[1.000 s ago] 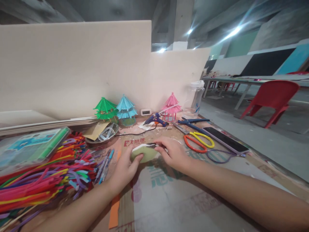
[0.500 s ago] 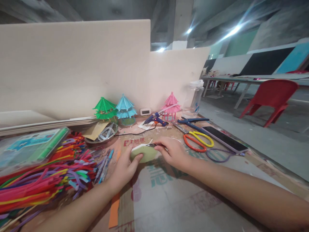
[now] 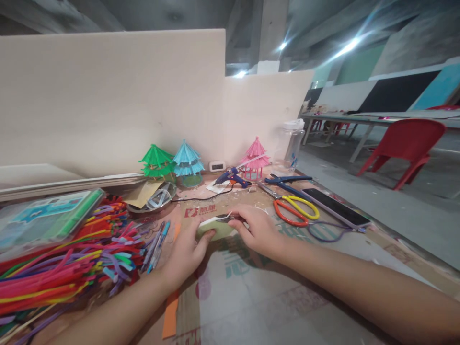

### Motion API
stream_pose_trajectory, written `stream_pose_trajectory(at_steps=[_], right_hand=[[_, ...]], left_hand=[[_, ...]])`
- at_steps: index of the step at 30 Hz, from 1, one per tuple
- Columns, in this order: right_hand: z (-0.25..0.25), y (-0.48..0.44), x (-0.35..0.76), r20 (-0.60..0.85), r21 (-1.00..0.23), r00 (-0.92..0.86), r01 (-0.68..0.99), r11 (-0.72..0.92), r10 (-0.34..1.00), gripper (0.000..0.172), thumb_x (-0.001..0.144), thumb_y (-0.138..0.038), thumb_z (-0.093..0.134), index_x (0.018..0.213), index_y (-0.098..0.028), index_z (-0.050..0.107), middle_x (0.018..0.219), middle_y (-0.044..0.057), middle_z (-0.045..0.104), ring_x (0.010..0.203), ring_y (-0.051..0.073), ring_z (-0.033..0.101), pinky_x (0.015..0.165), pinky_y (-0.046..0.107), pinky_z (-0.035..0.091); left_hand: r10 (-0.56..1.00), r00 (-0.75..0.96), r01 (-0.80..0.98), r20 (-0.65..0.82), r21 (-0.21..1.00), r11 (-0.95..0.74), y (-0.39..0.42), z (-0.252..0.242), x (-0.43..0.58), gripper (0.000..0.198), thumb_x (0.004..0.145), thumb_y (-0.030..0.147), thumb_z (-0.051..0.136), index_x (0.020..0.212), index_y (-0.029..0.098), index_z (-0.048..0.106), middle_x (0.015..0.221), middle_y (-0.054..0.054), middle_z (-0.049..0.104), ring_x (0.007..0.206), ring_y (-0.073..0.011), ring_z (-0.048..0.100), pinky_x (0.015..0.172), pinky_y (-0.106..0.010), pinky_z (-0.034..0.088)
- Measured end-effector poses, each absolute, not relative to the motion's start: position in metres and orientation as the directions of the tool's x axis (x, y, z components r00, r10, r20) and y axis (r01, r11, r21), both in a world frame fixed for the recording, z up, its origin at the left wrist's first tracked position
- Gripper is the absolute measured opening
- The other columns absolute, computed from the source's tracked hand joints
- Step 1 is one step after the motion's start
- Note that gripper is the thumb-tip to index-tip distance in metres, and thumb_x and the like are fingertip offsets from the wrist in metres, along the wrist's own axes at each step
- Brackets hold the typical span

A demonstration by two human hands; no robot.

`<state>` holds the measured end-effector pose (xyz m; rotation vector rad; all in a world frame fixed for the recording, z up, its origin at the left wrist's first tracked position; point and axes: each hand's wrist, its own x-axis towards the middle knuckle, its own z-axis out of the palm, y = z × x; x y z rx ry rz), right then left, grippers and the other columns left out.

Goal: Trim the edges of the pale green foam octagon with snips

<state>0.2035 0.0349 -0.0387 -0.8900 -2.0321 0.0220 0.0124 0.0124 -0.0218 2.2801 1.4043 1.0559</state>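
Observation:
My left hand (image 3: 187, 250) grips a pale green foam piece (image 3: 219, 228) from its left edge, thumb pressed on top, against the cardboard-covered table (image 3: 258, 297). My right hand (image 3: 257, 229) is closed on a small dark-bladed cutting tool (image 3: 225, 218) whose tip lies along the piece's upper edge. Both hands meet at the middle of the table.
A heap of coloured pipe cleaners (image 3: 68, 261) and pens (image 3: 156, 244) lies left. Behind stand green (image 3: 157, 162), blue (image 3: 187, 160) and pink (image 3: 255, 155) paper pagodas, a glue gun (image 3: 232, 177), a metal bowl (image 3: 154, 199). Scissors (image 3: 294, 211), a phone (image 3: 336, 207) and a bottle (image 3: 293, 143) lie right.
The foam piece has tilted and turned in my left hand, showing less of its face. My right hand has shifted slightly along its top edge with the blade.

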Motion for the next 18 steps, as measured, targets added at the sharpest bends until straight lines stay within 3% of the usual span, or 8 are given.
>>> stream_pose_trajectory(at_steps=[12,15,18], right_hand=[[-0.035,0.034,0.203,0.728,-0.324,-0.380,0.544,0.774,0.571,0.019,0.088,-0.023,0.045,0.093,-0.018,0.062,0.086,0.007,0.068,0.080,0.019,0.062,0.071,0.029,0.047],[-0.036,0.036,0.202,0.699,-0.428,-0.324,0.525,0.736,0.638,0.018,0.087,-0.023,0.045,0.093,-0.019,0.062,0.087,0.007,0.068,0.080,0.019,0.062,0.071,0.030,0.047],[-0.043,0.044,0.203,0.650,-0.613,-0.161,0.466,0.638,0.742,0.019,0.086,-0.026,0.045,0.097,-0.018,0.059,0.089,0.006,0.066,0.079,0.018,0.061,0.070,0.030,0.047]], left_hand=[[0.865,0.269,0.654,0.423,0.579,-0.487,0.012,-0.021,0.013,0.009,0.080,0.026,0.049,0.084,0.019,0.055,0.076,-0.002,0.065,0.071,-0.0180,0.058,0.064,-0.027,0.046],[0.873,0.254,0.633,0.415,0.611,-0.475,0.014,-0.023,0.013,0.010,0.080,0.027,0.049,0.083,0.019,0.054,0.077,-0.002,0.064,0.073,-0.0178,0.058,0.065,-0.027,0.046],[0.884,0.204,0.590,0.421,0.668,-0.454,0.017,-0.026,0.012,0.013,0.080,0.029,0.050,0.085,0.018,0.054,0.082,-0.003,0.064,0.078,-0.0182,0.059,0.069,-0.027,0.047]])
